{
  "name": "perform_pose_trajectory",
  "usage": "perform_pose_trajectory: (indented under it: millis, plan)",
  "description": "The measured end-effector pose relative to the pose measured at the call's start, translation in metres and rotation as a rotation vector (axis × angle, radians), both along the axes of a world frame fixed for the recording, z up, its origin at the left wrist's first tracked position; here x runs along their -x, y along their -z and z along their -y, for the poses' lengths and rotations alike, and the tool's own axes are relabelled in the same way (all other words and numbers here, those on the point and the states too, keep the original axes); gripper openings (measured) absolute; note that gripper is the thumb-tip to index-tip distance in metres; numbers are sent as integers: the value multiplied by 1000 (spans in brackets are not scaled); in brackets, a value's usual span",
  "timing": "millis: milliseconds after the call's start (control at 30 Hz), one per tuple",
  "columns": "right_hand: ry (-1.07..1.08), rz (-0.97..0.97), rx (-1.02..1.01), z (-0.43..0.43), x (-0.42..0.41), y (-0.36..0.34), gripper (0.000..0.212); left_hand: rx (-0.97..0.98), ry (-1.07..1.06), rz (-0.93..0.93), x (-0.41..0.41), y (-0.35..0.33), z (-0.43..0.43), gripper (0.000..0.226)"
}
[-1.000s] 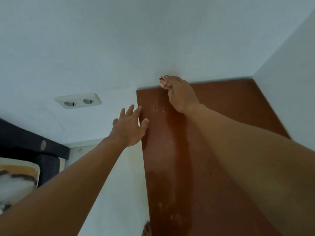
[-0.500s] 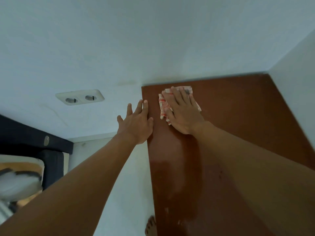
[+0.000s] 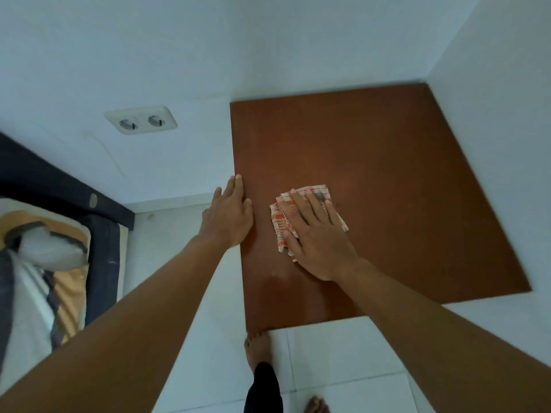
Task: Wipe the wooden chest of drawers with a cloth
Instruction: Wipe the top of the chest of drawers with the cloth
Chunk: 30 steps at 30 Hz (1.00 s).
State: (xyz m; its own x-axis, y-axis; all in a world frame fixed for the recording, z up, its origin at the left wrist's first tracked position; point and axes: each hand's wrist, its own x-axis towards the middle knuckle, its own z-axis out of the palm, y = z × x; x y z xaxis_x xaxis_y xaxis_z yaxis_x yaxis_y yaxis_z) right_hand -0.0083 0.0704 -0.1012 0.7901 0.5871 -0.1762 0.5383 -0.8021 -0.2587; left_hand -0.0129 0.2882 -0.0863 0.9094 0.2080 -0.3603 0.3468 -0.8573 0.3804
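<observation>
Feet: a bare foot [image 3: 258, 348] on pale floor tiles [image 3: 343, 353], toes at the front edge of the chest top.
Right hand [image 3: 317, 234]: fingers spread flat, palm pressing the cloth down, nothing gripped.
Cloth [image 3: 280, 225]: red-and-white check, crumpled, on the left half of the top.
Left hand [image 3: 229, 214]: open, fingers straight, laid along the left edge.
Chest top [image 3: 402, 189]: reddish-brown wood, set in a white corner.
Wall: double socket [image 3: 140, 123] to the left.

double wall socket [image 3: 140, 123] | bed with patterned pillow [image 3: 44, 245] | white tiled floor [image 3: 343, 359]
</observation>
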Motion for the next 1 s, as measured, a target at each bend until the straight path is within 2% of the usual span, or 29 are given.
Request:
perform_pose_trajectory:
  millis: [233,400,567,767,1000]
  plan:
    - [-59,36,-154,55,102,6,58,18,-27,9,66,-2,27,64]
    - [-92,98,-317,86,164,11,65,19,-5,-23,88,-13,29,63]
    - [-141,111,-390,104,190,-1,48,18,-28,-4,91,-24,23,62]
    - [-111,95,-573,71,120,-44,51,12,-50,-7,83,-29,8,62]
    - [53,-2,-449,-37,-48,-84,59,35,-46,41,38,-31,-33,61]
